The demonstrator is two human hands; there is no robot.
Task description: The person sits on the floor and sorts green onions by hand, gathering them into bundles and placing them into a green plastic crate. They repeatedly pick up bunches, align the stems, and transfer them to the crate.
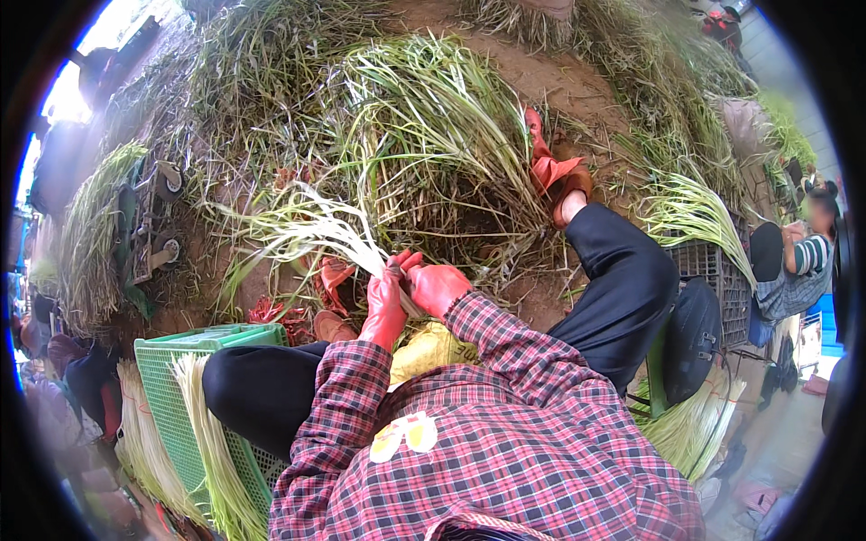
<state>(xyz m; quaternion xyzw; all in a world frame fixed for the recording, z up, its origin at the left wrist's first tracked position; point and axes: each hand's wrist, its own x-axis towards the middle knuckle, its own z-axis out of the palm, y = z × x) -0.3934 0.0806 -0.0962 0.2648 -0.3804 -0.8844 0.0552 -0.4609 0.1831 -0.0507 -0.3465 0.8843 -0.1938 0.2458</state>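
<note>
My left hand (pixel 385 304), in a red rubber glove, grips a bunch of long pale-green stalks (pixel 338 237) near its white end. Close against it is my right hand (pixel 436 287), gloved alike, with its fingers closed at the lower end of the same bunch. The leafy tops fan out to the upper left. Beyond both hands lies a large heap of green stalks (pixel 440 122) on the ground. A yellow sack with writing (pixel 433 351) shows in my lap, below the hands. Exactly how the right fingers hold the stalk ends is hidden.
At the left stands a green plastic crate (pixel 183 338), with pale stalk bundles (pixel 213 433) by it. A wheeled metal frame (pixel 152 223) is further left. A dark crate (pixel 717 291) with stalks on top is at the right, near a seated person (pixel 805 260). Red ties (pixel 270 312) lie near my foot.
</note>
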